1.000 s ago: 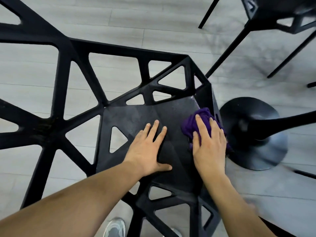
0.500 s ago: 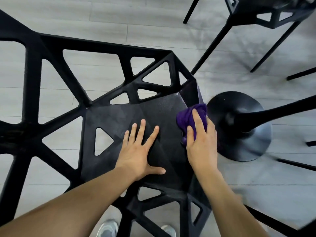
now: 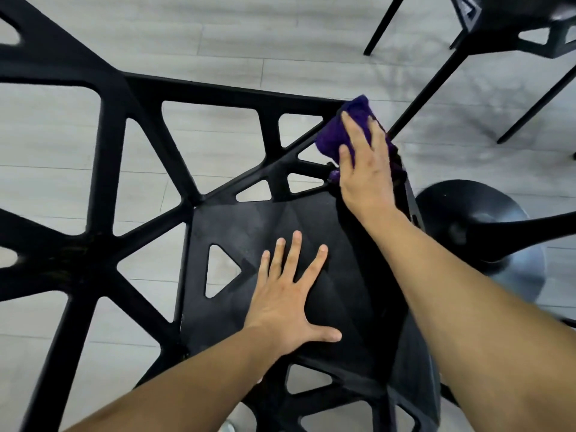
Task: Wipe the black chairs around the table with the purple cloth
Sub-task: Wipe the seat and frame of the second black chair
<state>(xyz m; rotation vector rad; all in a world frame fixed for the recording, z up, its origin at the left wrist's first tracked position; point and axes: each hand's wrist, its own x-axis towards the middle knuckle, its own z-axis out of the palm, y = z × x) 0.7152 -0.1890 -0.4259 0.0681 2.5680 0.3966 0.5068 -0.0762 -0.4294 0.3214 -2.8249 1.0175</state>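
The black chair (image 3: 109, 169) fills most of the view, and its seat (image 3: 314, 219) is the reference here. The left hand (image 3: 290, 304) lies flat on the middle of the seat, fingers straight and spread, thumb out to the side, holding nothing. Beside its little finger is a triangular cut-out through the seat. The purple cloth (image 3: 330, 135) is bunched on the far right corner above the seat, where the top rail of the open lattice back meets the right side panel. It drapes over that edge. The right hand (image 3: 364, 169) lies on top of it with fingers extended along the fabric, pressing it against the corner rather than clutching it. Its thumb rests on the cloth's near edge. Whether the fingertips curl over the rail cannot be told. Left of the seat the frame opens into wide gaps between thick struts, with pale plank floor (image 3: 218, 32) showing through. Just right of the seat's side panel stands the round black table base (image 3: 461, 207), leaving only a narrow strip of floor between them. Its dark column (image 3: 536, 229) runs off to the right. Beyond the seat's far right corner a second chair (image 3: 511, 29) stands apart, one thin leg slanting down close to the cloth.
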